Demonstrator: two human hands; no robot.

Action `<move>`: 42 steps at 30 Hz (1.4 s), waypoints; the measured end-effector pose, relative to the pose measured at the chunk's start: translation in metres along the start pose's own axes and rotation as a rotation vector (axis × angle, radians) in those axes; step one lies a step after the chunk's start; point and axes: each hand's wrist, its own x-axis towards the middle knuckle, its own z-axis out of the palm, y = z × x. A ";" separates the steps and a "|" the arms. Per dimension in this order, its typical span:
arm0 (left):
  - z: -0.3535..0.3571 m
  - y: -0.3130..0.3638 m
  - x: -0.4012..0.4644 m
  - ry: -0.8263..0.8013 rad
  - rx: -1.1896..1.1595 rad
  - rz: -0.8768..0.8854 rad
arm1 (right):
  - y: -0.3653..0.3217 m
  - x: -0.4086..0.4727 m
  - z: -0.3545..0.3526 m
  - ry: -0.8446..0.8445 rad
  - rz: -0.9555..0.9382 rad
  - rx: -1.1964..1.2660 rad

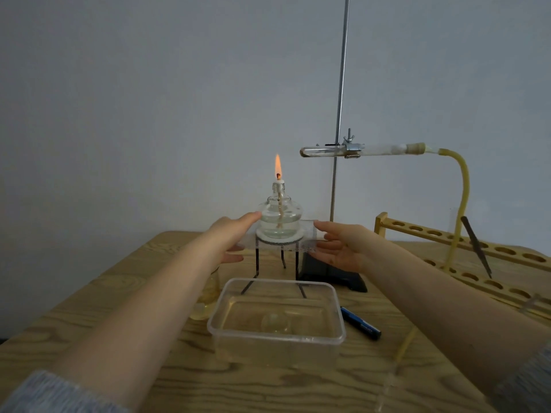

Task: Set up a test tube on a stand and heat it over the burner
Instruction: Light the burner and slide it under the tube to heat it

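Hands (232, 234) flank burner (280, 216) on table (119, 293).

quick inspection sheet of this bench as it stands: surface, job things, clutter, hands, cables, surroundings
surface: wooden table, grain showing.
job's things: lit alcohol burner on wire gauze over a tripod; test tube clamped about level on the retort stand, up and to the right of the flame, not over it.
clutter: clear plastic tub, black pen, wooden tube rack, glass flask partly hidden by the left arm.
grippers: left hand and right hand open, fingers at the gauze edges either side of the burner.
cables: none; yellow rubber hose runs from the tube's stopper down to the table.
surroundings: plain grey wall.
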 end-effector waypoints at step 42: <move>0.051 -0.069 -0.094 -0.118 0.944 0.471 | 0.084 -0.060 -0.106 0.054 -0.201 -1.886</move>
